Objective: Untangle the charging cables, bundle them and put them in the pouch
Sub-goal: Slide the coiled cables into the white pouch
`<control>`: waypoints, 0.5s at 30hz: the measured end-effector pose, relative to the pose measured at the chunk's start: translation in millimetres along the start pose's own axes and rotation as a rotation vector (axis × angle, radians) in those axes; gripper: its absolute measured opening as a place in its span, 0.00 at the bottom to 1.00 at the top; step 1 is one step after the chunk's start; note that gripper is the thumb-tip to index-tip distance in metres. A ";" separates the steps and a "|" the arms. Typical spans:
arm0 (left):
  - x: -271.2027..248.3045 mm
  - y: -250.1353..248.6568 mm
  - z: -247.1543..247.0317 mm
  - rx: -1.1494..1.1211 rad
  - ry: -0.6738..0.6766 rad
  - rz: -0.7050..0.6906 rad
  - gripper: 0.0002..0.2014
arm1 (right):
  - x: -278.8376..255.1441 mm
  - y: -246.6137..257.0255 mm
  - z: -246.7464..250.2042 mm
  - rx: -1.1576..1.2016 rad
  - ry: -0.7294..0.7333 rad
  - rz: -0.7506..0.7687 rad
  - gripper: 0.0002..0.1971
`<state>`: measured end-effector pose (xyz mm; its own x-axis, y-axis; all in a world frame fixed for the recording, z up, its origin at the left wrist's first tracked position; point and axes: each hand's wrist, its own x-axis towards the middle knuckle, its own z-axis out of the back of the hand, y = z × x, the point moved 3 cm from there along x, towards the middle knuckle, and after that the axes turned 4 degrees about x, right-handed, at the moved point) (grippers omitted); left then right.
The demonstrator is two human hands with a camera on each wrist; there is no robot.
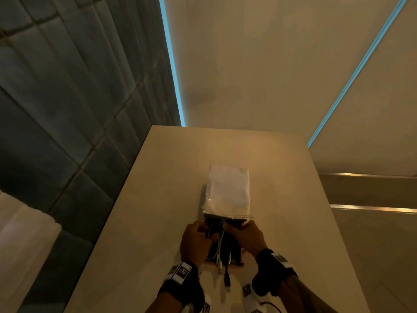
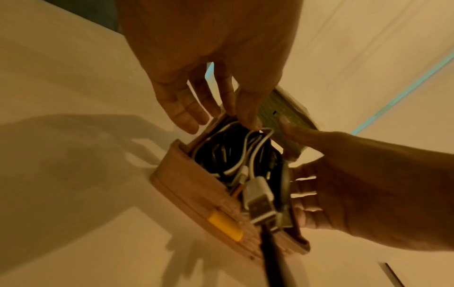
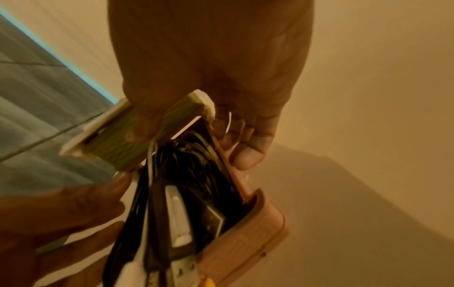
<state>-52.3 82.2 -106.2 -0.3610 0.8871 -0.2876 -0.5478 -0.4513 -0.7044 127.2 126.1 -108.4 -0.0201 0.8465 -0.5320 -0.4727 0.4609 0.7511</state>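
Pouch (image 1: 226, 195) lying on table (image 1: 135, 199), mouth toward the person. Cables (image 1: 222, 242) bundled in the open near end, plugs trailing out onto the table. Left hand (image 1: 195, 241) on pouch's left side, right hand (image 1: 246, 237) on its right
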 end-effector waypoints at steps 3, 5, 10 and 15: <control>-4.1 1.0 -4.3 -0.044 0.064 0.037 0.25 | 4.2 3.8 -5.7 0.028 -0.005 -0.004 0.24; -4.8 3.2 -4.8 -0.058 0.098 0.037 0.30 | 7.8 6.0 -5.3 -0.035 -0.011 -0.027 0.22; -9.8 10.7 -1.0 -0.166 0.193 0.037 0.30 | 11.6 7.9 -5.9 -0.144 -0.036 -0.078 0.14; -10.3 15.6 3.8 -0.214 0.178 -0.008 0.23 | 8.3 8.5 -7.2 -0.151 -0.017 -0.075 0.15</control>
<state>-60.0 65.7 -111.8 -0.2088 0.9020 -0.3778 -0.3718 -0.4305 -0.8225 116.7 135.1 -109.2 0.0347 0.8164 -0.5765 -0.5992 0.4786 0.6418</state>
